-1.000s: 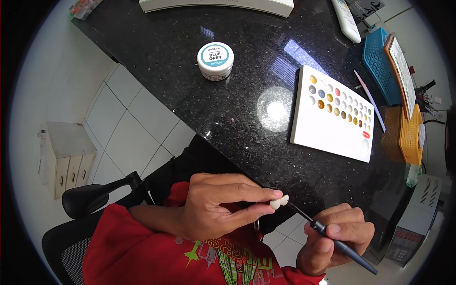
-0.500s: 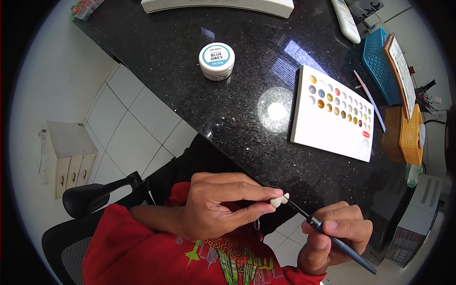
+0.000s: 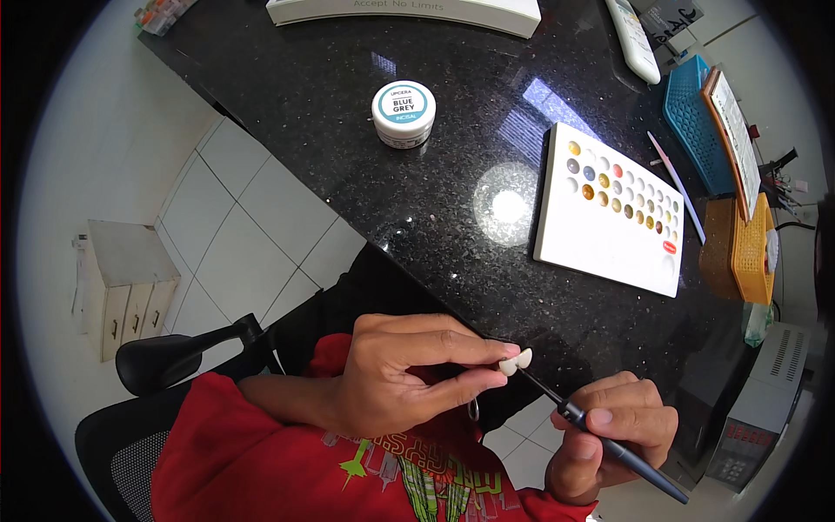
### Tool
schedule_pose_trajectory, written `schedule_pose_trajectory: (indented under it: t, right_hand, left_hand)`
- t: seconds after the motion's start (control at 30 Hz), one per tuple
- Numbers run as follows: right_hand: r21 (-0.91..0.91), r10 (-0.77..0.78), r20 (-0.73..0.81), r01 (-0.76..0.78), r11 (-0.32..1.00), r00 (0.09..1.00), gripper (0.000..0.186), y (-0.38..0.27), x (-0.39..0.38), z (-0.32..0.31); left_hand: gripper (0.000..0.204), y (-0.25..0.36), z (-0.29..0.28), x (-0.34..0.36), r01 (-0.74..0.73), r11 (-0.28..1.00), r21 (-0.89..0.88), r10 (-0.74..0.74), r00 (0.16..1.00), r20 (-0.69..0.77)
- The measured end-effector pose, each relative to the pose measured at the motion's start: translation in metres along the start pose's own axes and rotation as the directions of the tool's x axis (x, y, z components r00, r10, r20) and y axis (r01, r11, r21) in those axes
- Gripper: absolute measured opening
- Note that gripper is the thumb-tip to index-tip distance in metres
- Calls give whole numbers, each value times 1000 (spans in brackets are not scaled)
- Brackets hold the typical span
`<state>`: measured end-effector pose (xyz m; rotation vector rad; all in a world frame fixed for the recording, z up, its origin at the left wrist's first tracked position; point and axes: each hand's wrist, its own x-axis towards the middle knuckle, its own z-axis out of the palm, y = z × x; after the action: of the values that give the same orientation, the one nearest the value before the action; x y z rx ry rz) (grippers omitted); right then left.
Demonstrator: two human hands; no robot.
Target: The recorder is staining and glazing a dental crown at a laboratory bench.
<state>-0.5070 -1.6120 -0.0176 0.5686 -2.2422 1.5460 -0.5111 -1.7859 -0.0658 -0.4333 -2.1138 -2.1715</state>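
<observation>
Lower centre of the frame, left hand: pinching from a worker's left side, the left hand (image 3: pixel 404 372) grips a pale, tooth-shaped piece (image 3: pixel 525 358) between thumb and forefinger, its rounded lobes jutting past the fingertips.
Lower right, right hand: bent fingers and thumb of the right hand (image 3: pixel 619 428) close around a slim dark tool (image 3: pixel 642 471), whose thin tip points up and left to the pale piece; from where I stand, I cannot tell whether they touch.
Right of centre, palette: on the black speckled counter (image 3: pixel 322 113), a white palette (image 3: pixel 600 248) lies aslant, with three rows of round wells along its upper part; some hold yellow, amber, brown, red, grey or blue colour, while others look white or pale.
Upper centre, jar: upright and lidded, a round white jar (image 3: pixel 404 116) wears a teal-ringed label; its contents are hidden.
Right edge, baskets: blue basket (image 3: pixel 698 130) above, yellow basket (image 3: pixel 753 252) below, a brown-edged board (image 3: pixel 731 143) beside them; what the baskets hold cannot be made out.
Top edge, box: long and white, a box (image 3: pixel 404 9) is cut off by the frame.
Left side, cabinet: drawers closed, a pale cabinet (image 3: pixel 130 283) stands by the tiled floor (image 3: pixel 252 235).
</observation>
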Motion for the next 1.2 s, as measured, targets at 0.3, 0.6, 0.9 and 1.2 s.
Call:
schedule_pose_trajectory:
  t: [0.3, 0.6, 0.9, 1.2]
  right_hand:
    - [-5, -19, 12, 20, 1000, 1000, 28, 1, 1, -1]
    - [-12, -54, 16, 54, 998, 998, 28, 0, 1, -1]
    - [-51, -46, -82, 42, 998, 996, 24, -5, 8, -49]
    - [-344, 150, -179, -204, 917, 972, 9, 22, 50, -94]
  left_hand:
    - [17, 1, 0, 0, 4, 1000, -1, -4, 1000, 3]
    - [16, 3, 0, 0, 41, 999, -23, -40, 999, 22]
    - [19, 4, 2, 1, 102, 983, -152, -97, 995, 39]
    - [15, 2, 2, -10, 249, 928, -276, -229, 968, 103]
